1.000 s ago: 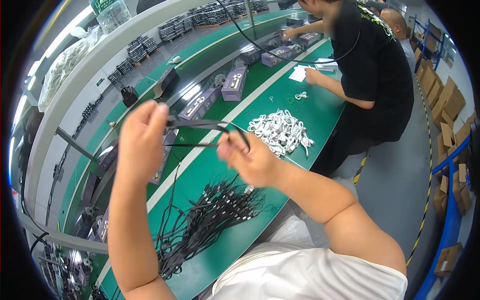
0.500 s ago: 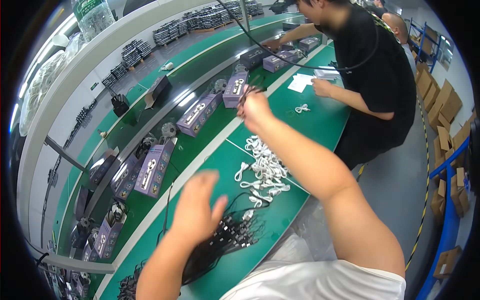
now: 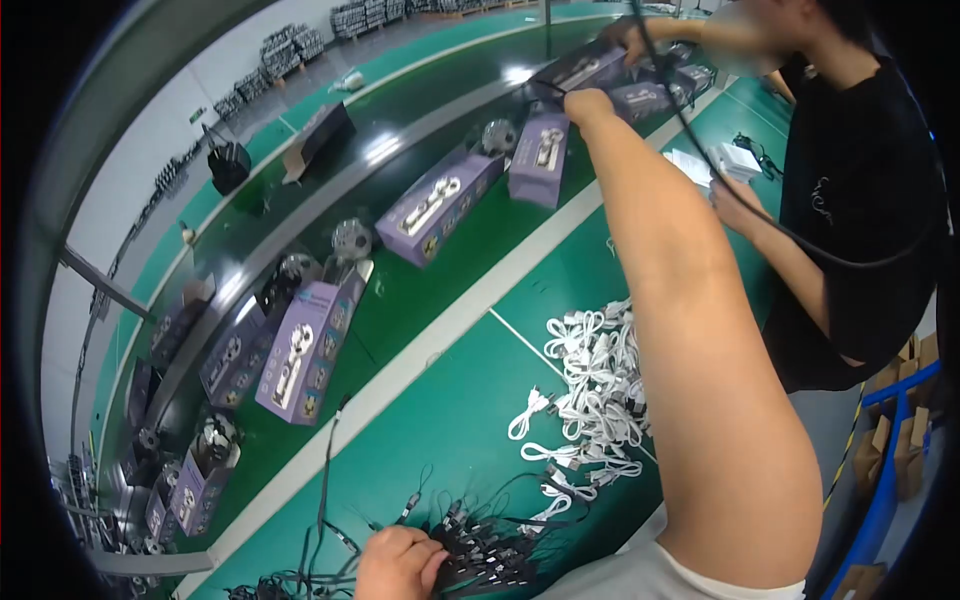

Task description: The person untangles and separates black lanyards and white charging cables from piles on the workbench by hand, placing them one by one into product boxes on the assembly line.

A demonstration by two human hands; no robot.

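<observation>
My right hand (image 3: 588, 104) is stretched far out over the dark conveyor belt (image 3: 400, 130), fist closed, with a thin black cord (image 3: 556, 88) running out of it. It hovers just above an open purple box (image 3: 540, 160). My left hand (image 3: 398, 562) is low at the near edge of the green bench (image 3: 450, 400), fingers curled into the pile of black cords (image 3: 480, 555). A heap of coiled white cables (image 3: 590, 390) lies beside my right forearm.
Several purple boxes (image 3: 300, 350) stand along the belt, some open. A person in a black shirt (image 3: 860, 200) works at the right, one hand (image 3: 735, 200) near white papers (image 3: 700, 165). Cardboard boxes (image 3: 915, 440) are stacked at the far right.
My right hand has reached further out, from above the bench to the purple box on the belt. My left hand dropped onto the pile of black cords. The view tilted down.
</observation>
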